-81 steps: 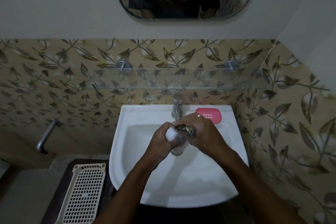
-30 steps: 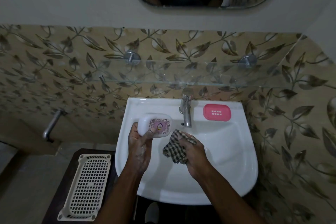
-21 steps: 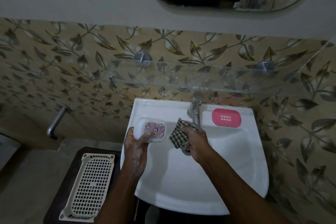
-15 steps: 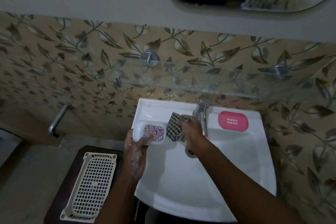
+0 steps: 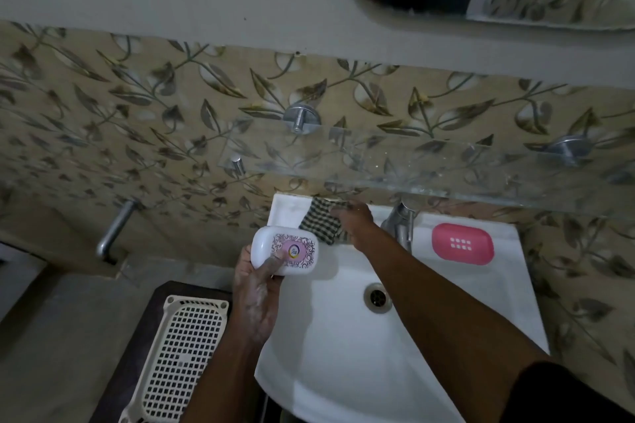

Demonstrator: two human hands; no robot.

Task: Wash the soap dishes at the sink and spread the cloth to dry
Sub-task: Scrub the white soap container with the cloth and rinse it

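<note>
White sink (image 5: 488, 316), cloth (image 5: 321, 224) under right hand (image 5: 355, 221)

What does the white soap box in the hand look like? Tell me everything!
The white soap box looks like smooth plastic, a rounded rectangle, closed, lying flat. Its lid has a dark swirly pattern with a pink oval label. The left hand holds it over the sink's left edge, thumb pressing its top. The checked cloth lies just behind.

Dim, grainy indoor light; wide-angle bending and blur at edges
</note>
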